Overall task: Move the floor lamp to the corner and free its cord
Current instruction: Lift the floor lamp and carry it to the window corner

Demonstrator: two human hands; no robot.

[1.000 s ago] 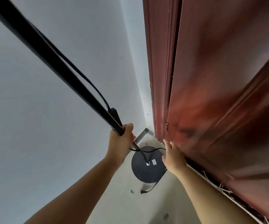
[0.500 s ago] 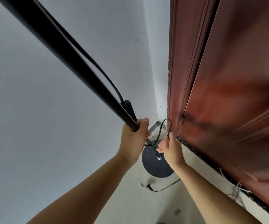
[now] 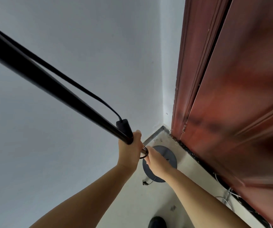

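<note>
Your left hand is wrapped tight around the lamp pole, low on its length, just below the inline switch that lies against the pole. The pole runs from that fist up to the far left edge of the frame, tilted hard. The cord leaves the switch and arcs up beside the pole toward the upper left, a thin gap showing between the two.

Your right hand sits just right of the left, at centre frame, fingers closed on a small loop of cord that curls around the pole right under your left fist. The two hands nearly touch.

The lamp base, a dark round disc, rests on the pale floor in the corner, partly hidden behind your right hand. Its far edge sits near the grey skirting at the foot of the white wall, and its right edge is near the dark strip under the red-brown door. A loose cord end with a plug lies on the floor at the base's lower left rim.

Open floor lies only toward the bottom of the frame, between your forearms, where a dark shoe tip shows. White wires trail along the door's foot at lower right.
</note>
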